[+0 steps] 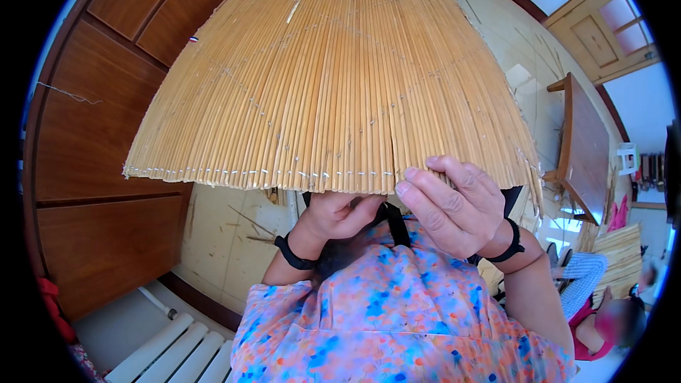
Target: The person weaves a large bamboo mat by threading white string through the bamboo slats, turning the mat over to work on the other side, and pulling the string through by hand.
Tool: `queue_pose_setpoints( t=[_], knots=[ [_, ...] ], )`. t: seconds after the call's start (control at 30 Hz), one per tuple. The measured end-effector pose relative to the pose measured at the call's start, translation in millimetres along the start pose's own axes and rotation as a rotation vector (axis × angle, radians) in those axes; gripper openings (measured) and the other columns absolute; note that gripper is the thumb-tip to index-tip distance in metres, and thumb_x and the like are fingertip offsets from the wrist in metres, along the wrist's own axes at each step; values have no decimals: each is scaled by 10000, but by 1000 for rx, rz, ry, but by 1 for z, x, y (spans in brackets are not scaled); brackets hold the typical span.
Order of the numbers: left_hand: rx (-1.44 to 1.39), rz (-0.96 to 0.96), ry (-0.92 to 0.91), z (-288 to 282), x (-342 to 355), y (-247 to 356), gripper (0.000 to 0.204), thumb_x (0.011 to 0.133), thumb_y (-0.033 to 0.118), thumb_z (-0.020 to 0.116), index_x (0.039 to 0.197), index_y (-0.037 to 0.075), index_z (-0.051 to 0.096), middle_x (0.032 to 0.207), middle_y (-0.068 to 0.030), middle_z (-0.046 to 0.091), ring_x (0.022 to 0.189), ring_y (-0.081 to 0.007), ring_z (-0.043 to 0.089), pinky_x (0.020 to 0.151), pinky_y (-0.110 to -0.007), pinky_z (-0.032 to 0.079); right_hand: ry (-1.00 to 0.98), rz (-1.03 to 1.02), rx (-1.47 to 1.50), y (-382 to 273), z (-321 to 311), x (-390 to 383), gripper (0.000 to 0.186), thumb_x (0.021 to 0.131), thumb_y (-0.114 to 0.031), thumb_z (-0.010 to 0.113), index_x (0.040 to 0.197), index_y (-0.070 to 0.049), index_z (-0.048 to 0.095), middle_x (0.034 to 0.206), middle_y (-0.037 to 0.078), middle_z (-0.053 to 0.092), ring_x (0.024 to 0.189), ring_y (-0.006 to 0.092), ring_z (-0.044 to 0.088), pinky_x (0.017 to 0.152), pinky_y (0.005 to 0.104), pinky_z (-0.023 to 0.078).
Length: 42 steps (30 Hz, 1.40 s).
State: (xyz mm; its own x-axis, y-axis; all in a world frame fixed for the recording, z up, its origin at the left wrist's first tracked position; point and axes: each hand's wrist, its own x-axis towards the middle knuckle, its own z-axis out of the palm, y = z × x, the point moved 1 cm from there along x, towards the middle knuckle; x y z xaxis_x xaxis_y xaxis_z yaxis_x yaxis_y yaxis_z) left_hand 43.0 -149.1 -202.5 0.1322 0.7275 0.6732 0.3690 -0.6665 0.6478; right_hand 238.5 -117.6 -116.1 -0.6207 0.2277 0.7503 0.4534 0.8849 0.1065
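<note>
Fingers [420, 191] of the right hand [468, 209] lie bent over the near edge of a reed mat [333, 85], tips touching its upper side; whether they pinch it cannot be told, as the thumb is hidden. Just left, the left hand [347, 216] is curled at the underside of that edge, and its grasp cannot be made out. Nearest is the person's patterned shirt [397, 319], with a white radiator [170, 354] to its left. Each wrist wears a black band [512, 241]. The mat spreads from the hands toward the far side, its thin reeds running near to far, with white stitches along the near edge. Left of it stands a brown wooden cabinet [106, 113]. To the right, another person [589, 337] is near loose reeds [613, 252]; farther are a wooden table [585, 142], tiled floor [489, 0] and a door [592, 39].
</note>
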Motion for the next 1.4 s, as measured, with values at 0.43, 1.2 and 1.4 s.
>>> queue_pose_setpoints(
  t=[0.43, 1.2, 1.4],
  knots=[
    [-263, -22, -29, -2, 9, 1, 133, 768, -41, 672, 897, -33, 701, 748, -58, 681, 646, -145, 625, 597, -268, 489, 0, 9, -7, 1, -3, 3, 287, 765, -190, 615, 992, -78, 750, 960, 62, 723, 816, 251, 669, 617, 285, 505],
    [-27, -80, 68, -6, 1, 1, 258, 792, -39, 724, 1043, 13, 742, 1025, -116, 731, 976, -267, 699, 885, -353, 526, 26, -1, 28, 3, -3, 0, 289, 725, -148, 631, 968, -49, 753, 940, 90, 723, 788, 264, 671, 599, 288, 507],
    [-427, -397, 75, 2, -6, -1, 135, 847, -55, 635, 941, -3, 717, 883, -91, 714, 772, -197, 691, 696, -307, 554, 24, 11, 33, 2, -3, -2, 279, 735, -161, 647, 968, -49, 753, 953, 94, 729, 794, 265, 675, 600, 289, 507]
  ],
)
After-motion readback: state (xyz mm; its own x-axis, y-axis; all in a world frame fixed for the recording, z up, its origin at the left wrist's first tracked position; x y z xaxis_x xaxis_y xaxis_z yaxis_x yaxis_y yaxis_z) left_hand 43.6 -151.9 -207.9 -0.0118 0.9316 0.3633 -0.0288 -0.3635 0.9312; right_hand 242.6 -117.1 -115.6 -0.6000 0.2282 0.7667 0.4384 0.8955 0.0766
